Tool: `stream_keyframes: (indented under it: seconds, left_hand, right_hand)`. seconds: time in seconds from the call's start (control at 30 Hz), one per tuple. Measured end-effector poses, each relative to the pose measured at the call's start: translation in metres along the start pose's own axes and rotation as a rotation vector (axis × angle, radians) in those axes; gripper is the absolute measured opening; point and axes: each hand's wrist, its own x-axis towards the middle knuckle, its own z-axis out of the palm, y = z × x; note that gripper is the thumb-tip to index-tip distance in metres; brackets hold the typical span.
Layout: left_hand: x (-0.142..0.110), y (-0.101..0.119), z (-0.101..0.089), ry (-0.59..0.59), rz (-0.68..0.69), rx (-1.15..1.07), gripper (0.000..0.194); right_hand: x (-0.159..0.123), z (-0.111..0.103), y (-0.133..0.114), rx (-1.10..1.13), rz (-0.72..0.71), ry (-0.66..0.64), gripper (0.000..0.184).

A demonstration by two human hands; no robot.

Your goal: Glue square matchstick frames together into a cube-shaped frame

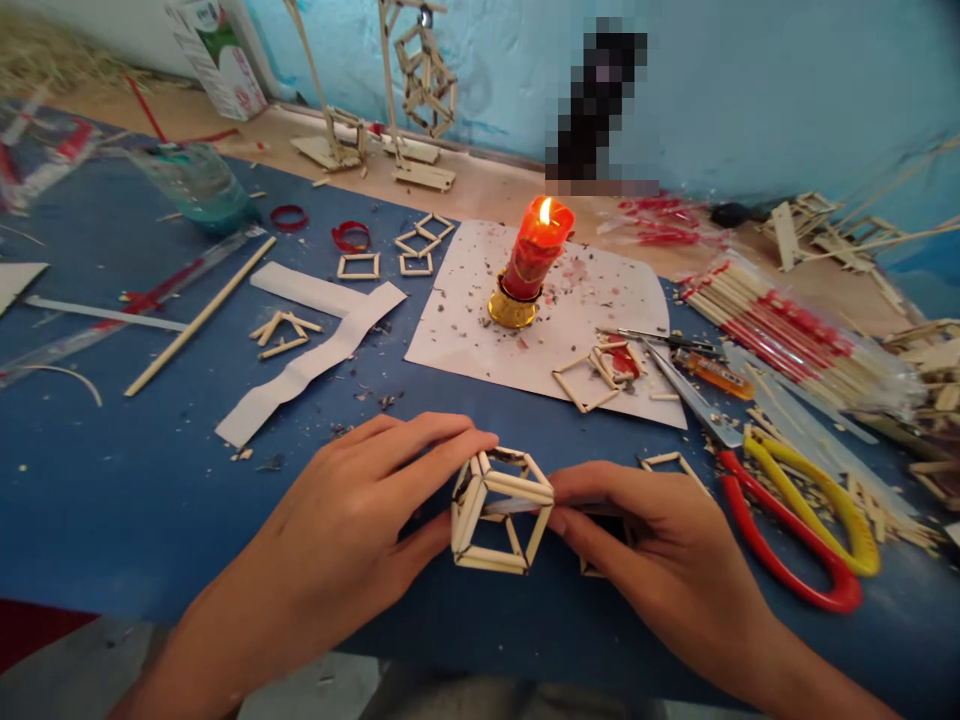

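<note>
- A small stick frame, built of pale wooden sticks into a cube-like cage, stands on the near middle of the blue table, between the two hands.
- The left hand comes from the near left. Its fingers lie stretched along the top left edge of the frame and the thumb presses the lower left side, so the hand is half closed around that corner.
- The right hand comes from the near right. Its fingertips are pinched together against the right side of the frame, on what looks like a thin stick that points left into the cage; I cannot tell this exactly.
- The frame lies directly between the fingers of both hands, its longer side running left to right. Both hands touch it, and the left one covers more of it.
- Just right of the right hand lie scissors with red and yellow handles, blades pointing far and left.
- Farther away a lit red candle stands on a white paper sheet with loose stick squares.
- A bundle of long sticks lies at the far right, and a paper strip at the left.
- The room behind has a light blue wall, with stick models along it.
</note>
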Motion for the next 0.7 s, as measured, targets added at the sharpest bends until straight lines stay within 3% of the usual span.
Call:
stream_keyframes:
  seconds: [0.3, 0.7]
  left_hand:
    - [0.001, 0.001, 0.000, -0.007, -0.003, 0.011, 0.041]
    - [0.001, 0.002, -0.001, -0.033, -0.026, -0.005, 0.044]
  right_hand:
    - [0.005, -0.003, -0.004, -0.077, -0.126, -0.010, 0.025]
    - [0.004, -0.025, 0.002, -0.213, -0.295, -0.272, 0.045]
